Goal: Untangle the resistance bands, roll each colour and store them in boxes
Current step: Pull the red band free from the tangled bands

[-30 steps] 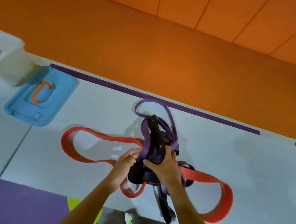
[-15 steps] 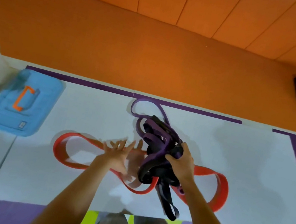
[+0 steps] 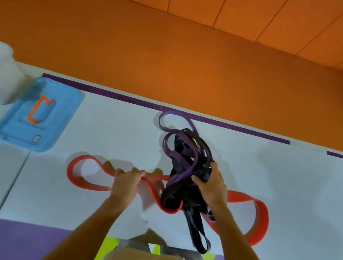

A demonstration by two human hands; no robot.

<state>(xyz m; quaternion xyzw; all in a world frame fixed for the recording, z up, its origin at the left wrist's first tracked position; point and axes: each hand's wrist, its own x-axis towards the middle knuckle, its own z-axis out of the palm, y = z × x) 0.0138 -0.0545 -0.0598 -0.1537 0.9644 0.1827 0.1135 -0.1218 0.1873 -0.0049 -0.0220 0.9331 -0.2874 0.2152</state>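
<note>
Untangling step: my left hand (image 3: 128, 178) grips the red band (image 3: 262, 223) at the middle of the mat (image 3: 109, 133), my right hand (image 3: 213, 187) clutches the purple and black tangle (image 3: 180, 165) just beside it. Next, I judge, the red needs drawing free slowly

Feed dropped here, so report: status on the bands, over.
Left hand grips red band. Right hand grips purple-black tangle. Red band caught in tangle, nothing rolled. Blue lid lies apart, far left.

A red band (image 3: 263, 218), a purple band (image 3: 177, 114) and a black band (image 3: 195, 228) tangle on a white, purple-edged mat (image 3: 109, 131), near a blue lid (image 3: 60, 116) with an orange handle (image 3: 31, 112), below an orange wall (image 3: 178, 52).
</note>
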